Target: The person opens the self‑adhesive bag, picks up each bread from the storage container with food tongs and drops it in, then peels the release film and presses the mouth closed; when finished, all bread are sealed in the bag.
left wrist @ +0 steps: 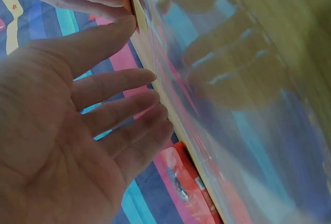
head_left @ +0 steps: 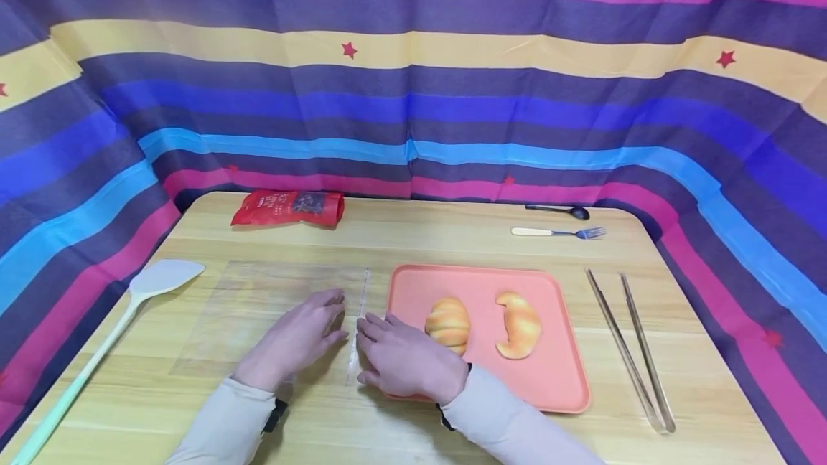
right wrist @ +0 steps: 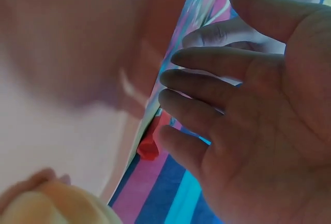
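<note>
A clear, flat plastic bag (head_left: 252, 300) lies on the table, with a narrow strip along its right side. My left hand (head_left: 297, 336) is over the right part of the bag; in the left wrist view its fingers (left wrist: 124, 102) are extended, close above the shiny plastic (left wrist: 232, 131). Just across the strip, my right hand (head_left: 410, 357) reaches over the left edge of the pink tray (head_left: 481, 379), fingertips by the strip. In the right wrist view its fingers (right wrist: 207, 92) are loosely straight and hold nothing. A ridged bread roll (head_left: 449, 321) and a croissant (head_left: 520, 327) sit on the tray.
A spatula (head_left: 129, 307) with a pale green handle lies at the left. Behind the bag is a red packet (head_left: 289, 208). Back right are a black spoon (head_left: 562, 210) and a fork (head_left: 558, 232). Metal tongs (head_left: 636, 357) lie right of the tray. Striped cloth (head_left: 413, 113) surrounds the table's back and sides.
</note>
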A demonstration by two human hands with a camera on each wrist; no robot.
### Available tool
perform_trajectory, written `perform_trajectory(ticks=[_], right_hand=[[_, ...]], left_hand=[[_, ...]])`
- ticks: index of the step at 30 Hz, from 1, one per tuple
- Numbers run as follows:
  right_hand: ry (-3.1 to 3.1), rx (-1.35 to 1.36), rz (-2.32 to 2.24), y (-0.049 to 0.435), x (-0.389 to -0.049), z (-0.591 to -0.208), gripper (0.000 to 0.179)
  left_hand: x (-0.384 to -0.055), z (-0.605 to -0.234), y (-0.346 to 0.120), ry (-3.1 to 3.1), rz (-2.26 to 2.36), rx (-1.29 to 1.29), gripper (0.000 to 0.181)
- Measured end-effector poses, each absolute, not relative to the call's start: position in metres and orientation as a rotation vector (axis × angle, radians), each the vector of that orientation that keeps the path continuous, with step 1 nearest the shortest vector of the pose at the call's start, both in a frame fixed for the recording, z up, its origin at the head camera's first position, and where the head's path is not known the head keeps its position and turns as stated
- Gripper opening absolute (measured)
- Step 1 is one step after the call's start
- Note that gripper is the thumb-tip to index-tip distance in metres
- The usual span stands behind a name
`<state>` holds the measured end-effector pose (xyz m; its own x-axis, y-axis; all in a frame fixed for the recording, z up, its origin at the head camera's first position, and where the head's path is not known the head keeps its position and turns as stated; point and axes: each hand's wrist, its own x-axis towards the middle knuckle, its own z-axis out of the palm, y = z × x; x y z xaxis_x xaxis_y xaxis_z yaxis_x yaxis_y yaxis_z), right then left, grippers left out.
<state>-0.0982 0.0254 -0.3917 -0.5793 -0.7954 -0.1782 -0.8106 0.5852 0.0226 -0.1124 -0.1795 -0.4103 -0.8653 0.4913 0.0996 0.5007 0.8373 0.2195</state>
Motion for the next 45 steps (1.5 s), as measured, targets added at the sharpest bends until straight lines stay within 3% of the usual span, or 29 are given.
perform_trajectory(ticks=[8, 18, 23, 28, 34, 37, 42, 45], right_hand=[[2.630, -1.253, 0.190, 0.019, -0.094, -0.395, 0.066], [2.618, -1.236, 0.236, 0.017, -0.095, -0.396, 0.066], [2.617, -1.237, 0.234, 0.018, -0.096, -0.396, 0.065], [2.617, -1.247, 0.242, 0.017, -0.096, -0.395, 0.065], [2.603, -1.246, 0.220, 0.018, -0.096, -0.393, 0.065], [2.591, -1.243, 0.193, 0.018, -0.096, -0.392, 0.065], [2.585, -1.237, 0.156, 0.019, -0.096, -0.393, 0.064], [2.589, -1.247, 0.158, 0.020, -0.097, -0.393, 0.063]], left_hand=[[-0.110, -0.410, -0.179, -3.047, -0.319, -0.764, 0.064], [-0.110, -0.410, -0.179, -3.122, -0.390, -0.741, 0.068], [-0.113, -0.413, -0.179, -3.070, -0.333, -0.791, 0.051], [-0.118, -0.417, -0.176, -2.903, -0.168, -0.781, 0.007], [-0.123, -0.422, -0.173, -2.819, -0.155, -0.671, 0.023], [-0.123, -0.423, -0.175, -2.872, -0.235, -0.645, 0.016], [-0.124, -0.421, -0.184, -3.051, -0.430, -0.656, 0.054], [-0.126, -0.419, -0.186, -3.067, -0.449, -0.689, 0.045]])
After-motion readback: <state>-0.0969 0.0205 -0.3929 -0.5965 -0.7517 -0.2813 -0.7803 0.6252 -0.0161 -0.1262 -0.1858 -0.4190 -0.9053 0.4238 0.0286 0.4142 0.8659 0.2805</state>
